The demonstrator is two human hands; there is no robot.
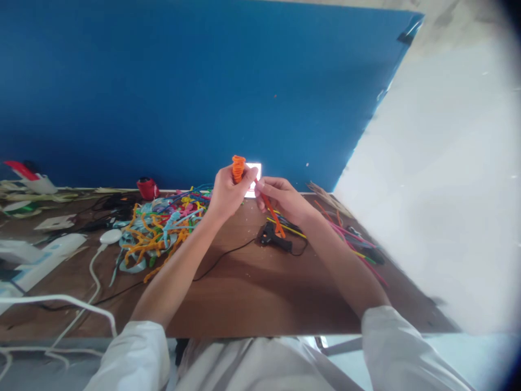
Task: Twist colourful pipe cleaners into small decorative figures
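Observation:
My left hand (231, 191) is closed around an orange coil of pipe cleaner (238, 169), whose wound top sticks up above the fingers. Close beside it, my right hand (285, 198) pinches an orange pipe cleaner strand (273, 216) between thumb and fingers. The strand's loose end hangs down toward a black glue gun (275, 237) on the brown table. Whether the strand joins the coil is hidden by my fingers. A bright lit screen (254, 179) shows behind both hands.
A tangled heap of coloured pipe cleaners (152, 233) lies left of my arms; more strands (358, 239) lie at right. A white power strip (49, 266) with cables sits far left. A red object (147, 188) stands by the blue panel (183, 98). The glue gun's cord crosses the table.

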